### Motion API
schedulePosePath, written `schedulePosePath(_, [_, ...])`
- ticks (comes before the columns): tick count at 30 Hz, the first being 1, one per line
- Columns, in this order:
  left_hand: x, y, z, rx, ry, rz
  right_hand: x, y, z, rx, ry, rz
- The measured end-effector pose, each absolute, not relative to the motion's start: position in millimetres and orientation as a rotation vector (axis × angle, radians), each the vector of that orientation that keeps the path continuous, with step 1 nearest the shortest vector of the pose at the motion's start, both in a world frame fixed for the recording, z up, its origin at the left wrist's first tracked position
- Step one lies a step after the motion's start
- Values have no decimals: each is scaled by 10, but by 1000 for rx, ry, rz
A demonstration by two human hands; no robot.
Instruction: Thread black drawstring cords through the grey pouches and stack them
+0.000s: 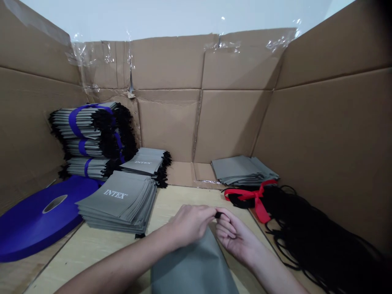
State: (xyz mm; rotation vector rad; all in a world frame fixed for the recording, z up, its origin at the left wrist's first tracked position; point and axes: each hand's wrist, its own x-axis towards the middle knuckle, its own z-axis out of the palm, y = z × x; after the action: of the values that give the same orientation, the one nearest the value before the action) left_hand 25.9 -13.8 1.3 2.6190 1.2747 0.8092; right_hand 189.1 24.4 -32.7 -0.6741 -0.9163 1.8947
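A grey fabric bag (192, 269) lies flat on the table below my hands, its lower part running out of view. Over the bag's far end, my left hand (190, 223) is closed, thumb and fingers pinched at a short bit of black cord (218, 215). My right hand (235, 236) meets it there, its fingers curled and pinching the same cord. Most of the cord is hidden by the fingers. To the left of my hands sits a pile of flat grey bags (116, 200) printed INTEX.
Bundles of grey bags (85, 126) tied with blue strap stand at back left, near a smaller corded pile (147, 161). A blue strap roll (27, 216) lies left. At right are plain grey pieces (241, 169), black cords (318, 237) and a red tie (261, 208). Cardboard walls (168, 122) enclose the table.
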Motion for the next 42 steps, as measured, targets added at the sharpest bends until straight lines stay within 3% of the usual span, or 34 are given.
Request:
schedulePosePath(6, [243, -109, -46, 2502, 1220, 907, 1932, 241, -264, -739, -950, 1839])
schedulePosePath(15, [294, 157, -133, 1611, 956, 959, 1853, 299, -396, -946, -1448, 1419])
schedulePosePath(26, [205, 133, -100, 1621, 965, 852, 1898, 205, -258, -868, -1859, 1036])
schedulePosePath(31, [256, 47, 5, 1567, 896, 867, 1930, 207, -216, -842, -1842, 1121])
schedulePosePath(37, [371, -173, 116, 1325, 723, 964, 2002, 223, -230, -740, -1681, 1522])
schedulePosePath(42, [417, -309, 212, 1411, 724, 999, 2092, 295, -256, -709, -1758, 1566])
